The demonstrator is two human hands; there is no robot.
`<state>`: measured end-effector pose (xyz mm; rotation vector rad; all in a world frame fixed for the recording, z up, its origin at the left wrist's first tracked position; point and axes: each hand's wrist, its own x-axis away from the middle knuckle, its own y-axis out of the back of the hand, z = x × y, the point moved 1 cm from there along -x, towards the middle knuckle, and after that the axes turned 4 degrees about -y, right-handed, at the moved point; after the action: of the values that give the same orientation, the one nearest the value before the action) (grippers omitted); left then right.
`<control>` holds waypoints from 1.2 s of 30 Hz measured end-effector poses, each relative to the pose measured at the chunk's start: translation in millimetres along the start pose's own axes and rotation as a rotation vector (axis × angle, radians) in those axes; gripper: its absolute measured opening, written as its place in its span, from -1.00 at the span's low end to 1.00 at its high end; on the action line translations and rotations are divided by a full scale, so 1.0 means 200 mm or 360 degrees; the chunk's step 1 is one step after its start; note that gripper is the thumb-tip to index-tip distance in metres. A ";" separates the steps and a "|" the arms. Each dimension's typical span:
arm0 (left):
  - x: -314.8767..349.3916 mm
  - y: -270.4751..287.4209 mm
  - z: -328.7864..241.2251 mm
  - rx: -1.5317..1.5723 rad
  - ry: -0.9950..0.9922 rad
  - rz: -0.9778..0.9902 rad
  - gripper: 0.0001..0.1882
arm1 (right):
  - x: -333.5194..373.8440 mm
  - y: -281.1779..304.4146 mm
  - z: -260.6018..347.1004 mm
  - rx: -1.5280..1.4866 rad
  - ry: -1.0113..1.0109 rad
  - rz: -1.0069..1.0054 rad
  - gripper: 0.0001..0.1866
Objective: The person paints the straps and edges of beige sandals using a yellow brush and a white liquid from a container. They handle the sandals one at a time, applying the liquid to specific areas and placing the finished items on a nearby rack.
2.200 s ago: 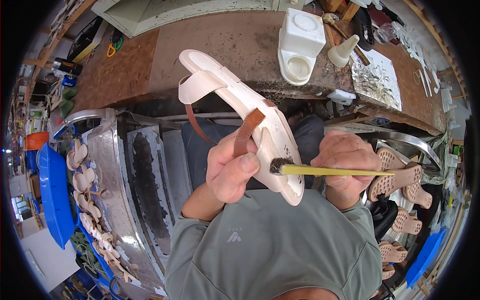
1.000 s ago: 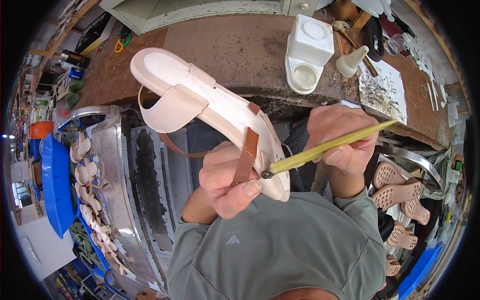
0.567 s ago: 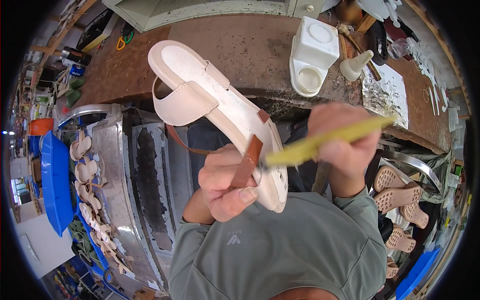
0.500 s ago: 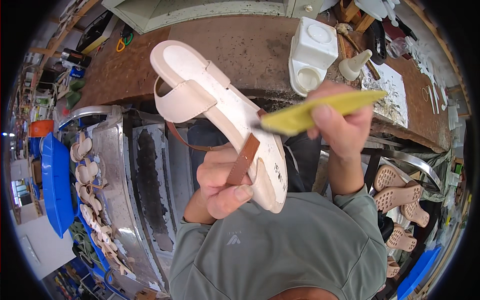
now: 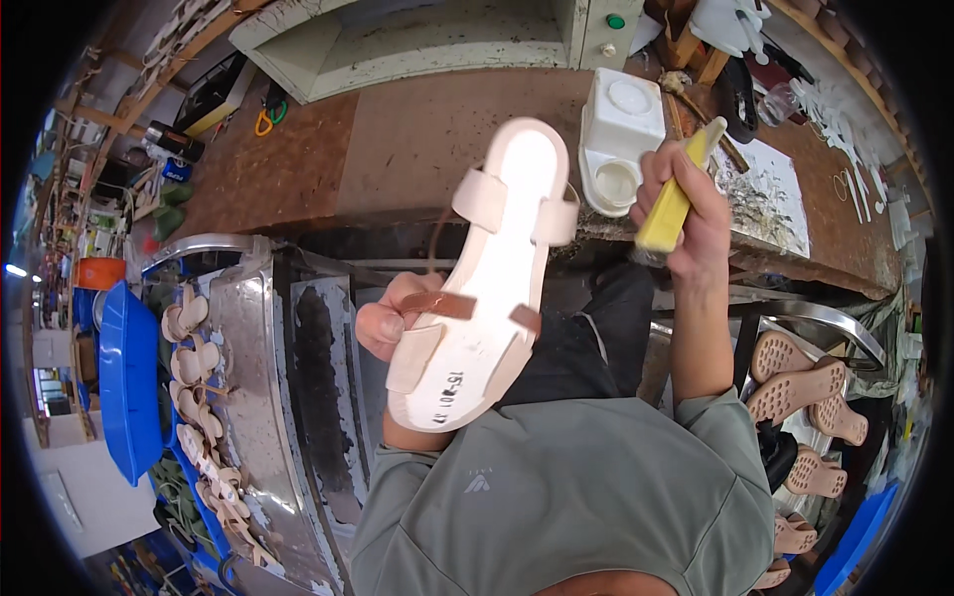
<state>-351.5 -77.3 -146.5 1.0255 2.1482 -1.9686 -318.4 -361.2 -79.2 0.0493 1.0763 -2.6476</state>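
A beige sandal (image 5: pixel 497 268) with brown ankle straps is held up in front of my chest, toe pointing away and white insole facing up. My left hand (image 5: pixel 386 316) is closed on its left side near the heel, by a brown strap; part of the fingers is behind the sandal. To the right, my right hand (image 5: pixel 688 204) grips a yellow-handled brush (image 5: pixel 668 211), its blurred dark end pointing down, apart from the sandal. Just beyond that hand stands a white plastic container (image 5: pixel 624 114) with a round open cup at its near side.
Soles and sandals (image 5: pixel 795 389) are piled at my right; more sandals (image 5: pixel 199 363) line a rack at my left beside a blue tray (image 5: pixel 129 382). On the brown bench (image 5: pixel 427 149) are scissors (image 5: pixel 266 119) and a pale nozzle-shaped piece at the right. A metal cabinet (image 5: pixel 427 45) stands behind.
The brush has moved off the sandal, back to the right, and turned upright. My left hand has swung the sandal's toe rightward, so it now points straight away from me.
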 end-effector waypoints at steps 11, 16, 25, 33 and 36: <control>-0.09 -0.15 -0.02 0.0006 -0.0035 -0.0285 -0.76 | -0.07 -0.05 -0.18 0.0505 -0.0424 -0.0146 -0.60; -0.02 -0.17 -0.02 -0.0382 -0.0259 -0.0571 -0.76 | -0.04 -0.05 -0.26 0.0547 -0.0608 -0.0116 -0.68; 0.14 -0.20 -0.03 -0.2707 -0.1050 -0.0514 -0.53 | 0.03 0.04 -0.26 0.0170 -0.0599 -0.0584 -0.76; 0.03 -0.31 0.05 -0.3314 -0.0908 0.0042 -0.68 | 0.07 0.04 -0.28 0.0543 -0.0614 -0.0627 -0.72; 0.00 -0.31 0.06 -0.3471 -0.1022 0.0170 -0.66 | 0.13 0.16 -0.13 0.0749 -0.0209 -0.0766 -0.60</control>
<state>-387.3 -85.6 -94.3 -0.0415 1.9905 0.6117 -335.7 -371.8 -123.2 -0.3224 0.4398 -3.2225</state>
